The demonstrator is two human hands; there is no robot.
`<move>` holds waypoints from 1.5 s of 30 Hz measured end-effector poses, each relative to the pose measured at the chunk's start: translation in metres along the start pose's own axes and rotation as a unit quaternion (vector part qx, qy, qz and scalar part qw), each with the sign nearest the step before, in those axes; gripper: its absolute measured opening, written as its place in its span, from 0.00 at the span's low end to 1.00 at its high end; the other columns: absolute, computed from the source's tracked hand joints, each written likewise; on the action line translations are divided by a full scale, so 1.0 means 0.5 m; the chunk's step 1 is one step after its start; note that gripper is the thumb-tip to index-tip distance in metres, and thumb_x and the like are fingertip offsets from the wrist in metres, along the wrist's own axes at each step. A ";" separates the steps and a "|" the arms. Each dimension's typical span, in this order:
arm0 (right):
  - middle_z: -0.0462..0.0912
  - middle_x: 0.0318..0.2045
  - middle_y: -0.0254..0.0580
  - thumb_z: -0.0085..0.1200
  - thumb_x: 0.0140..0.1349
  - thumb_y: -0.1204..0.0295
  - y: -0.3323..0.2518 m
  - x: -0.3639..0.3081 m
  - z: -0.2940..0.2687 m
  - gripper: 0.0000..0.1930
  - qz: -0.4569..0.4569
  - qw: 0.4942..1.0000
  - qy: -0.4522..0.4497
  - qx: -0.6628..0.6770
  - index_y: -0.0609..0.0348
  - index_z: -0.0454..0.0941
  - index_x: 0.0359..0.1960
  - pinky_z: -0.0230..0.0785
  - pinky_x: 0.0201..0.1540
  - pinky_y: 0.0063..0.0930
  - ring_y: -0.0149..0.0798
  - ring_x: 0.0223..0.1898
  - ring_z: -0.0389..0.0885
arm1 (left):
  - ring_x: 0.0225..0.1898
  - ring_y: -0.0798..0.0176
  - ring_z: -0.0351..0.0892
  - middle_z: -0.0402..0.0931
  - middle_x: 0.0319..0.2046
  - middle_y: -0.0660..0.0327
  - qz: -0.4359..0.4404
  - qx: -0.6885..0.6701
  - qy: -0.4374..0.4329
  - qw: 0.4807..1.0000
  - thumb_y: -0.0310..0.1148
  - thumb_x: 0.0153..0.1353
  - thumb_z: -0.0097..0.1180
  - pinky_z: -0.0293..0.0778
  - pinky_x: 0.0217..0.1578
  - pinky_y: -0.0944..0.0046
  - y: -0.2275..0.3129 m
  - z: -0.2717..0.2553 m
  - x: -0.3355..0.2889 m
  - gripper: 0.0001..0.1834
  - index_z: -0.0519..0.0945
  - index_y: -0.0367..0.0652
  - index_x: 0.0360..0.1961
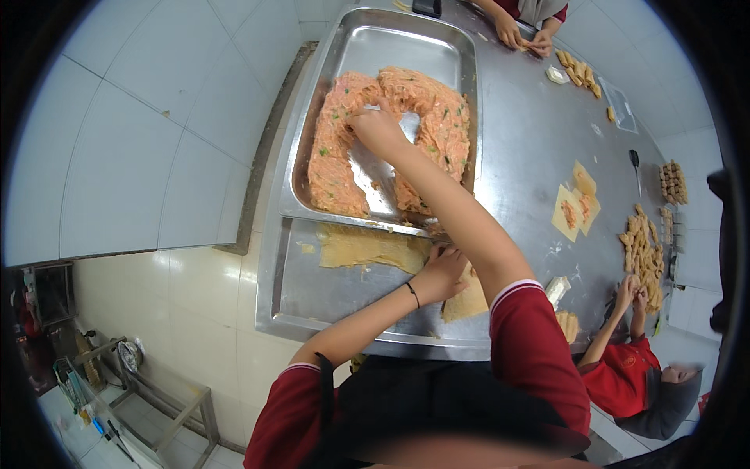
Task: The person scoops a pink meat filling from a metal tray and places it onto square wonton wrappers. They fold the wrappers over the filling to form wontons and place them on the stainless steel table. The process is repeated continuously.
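A deep steel tray (391, 23) holds a thick, ring-like mass of pinkish minced filling (336, 168) flecked with green. My right hand (379, 129) reaches into the tray, its bent fingers closed on some of the filling along the inner edge. Lower down, my left hand (441, 273), with a dark band at the wrist, rests curled at a pale yellow wrapper sheet (466, 301) and grips its edge; its fingertips are partly hidden. Beside that hand, a wider stack of yellow wrapper sheets (367, 246) lies just under the tray's near rim.
Two wrappers topped with filling (568, 213) lie on the steel table (519, 156) to the right. Past them are a dark-handled utensil (634, 160) and a heap of rolled pieces (644, 250). Co-workers' hands (629, 293) work at the right and far edges (519, 35).
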State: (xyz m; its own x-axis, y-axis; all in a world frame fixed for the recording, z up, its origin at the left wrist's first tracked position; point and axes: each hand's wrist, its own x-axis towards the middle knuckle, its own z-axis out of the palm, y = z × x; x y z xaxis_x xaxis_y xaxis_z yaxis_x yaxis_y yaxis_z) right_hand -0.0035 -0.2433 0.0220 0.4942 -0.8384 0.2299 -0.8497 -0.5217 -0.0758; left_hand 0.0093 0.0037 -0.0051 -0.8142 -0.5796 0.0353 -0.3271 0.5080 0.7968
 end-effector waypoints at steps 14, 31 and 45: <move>0.86 0.34 0.40 0.52 0.61 0.77 0.028 -0.260 -0.178 0.11 0.088 0.887 0.085 0.445 0.55 0.85 0.41 0.70 0.51 0.33 0.40 0.37 0.84 | 0.65 0.50 0.57 0.64 0.60 0.49 -0.009 -0.010 -0.006 1.000 0.41 0.53 0.62 0.44 0.62 0.43 0.006 -0.017 0.000 0.41 0.57 0.45 0.66; 0.80 0.50 0.30 0.61 0.56 0.65 -0.067 -0.755 -0.187 0.12 0.338 0.936 0.076 0.066 0.46 0.83 0.42 0.45 0.55 0.39 0.24 0.57 0.70 | 0.64 0.52 0.59 0.63 0.63 0.57 0.011 0.063 0.028 0.998 0.41 0.55 0.63 0.43 0.63 0.50 0.041 -0.026 0.000 0.41 0.57 0.46 0.66; 0.75 0.53 0.33 0.54 0.58 0.76 0.069 -0.775 -0.228 0.16 0.485 0.831 0.273 -0.018 0.41 0.81 0.47 0.44 0.59 0.43 0.39 0.59 0.66 | 0.57 0.52 0.65 0.70 0.50 0.57 0.093 0.124 0.058 0.986 0.36 0.56 0.60 0.58 0.56 0.54 0.077 0.006 -0.063 0.18 0.76 0.46 0.48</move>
State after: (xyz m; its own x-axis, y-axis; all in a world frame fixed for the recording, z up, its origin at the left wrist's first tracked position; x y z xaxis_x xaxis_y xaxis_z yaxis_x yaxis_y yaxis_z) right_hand -0.2454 0.0814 0.0408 -0.5740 -0.6597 0.4851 -0.8099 0.3701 -0.4550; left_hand 0.0210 0.0437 0.0225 -0.8148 -0.5245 0.2472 -0.2969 0.7436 0.5991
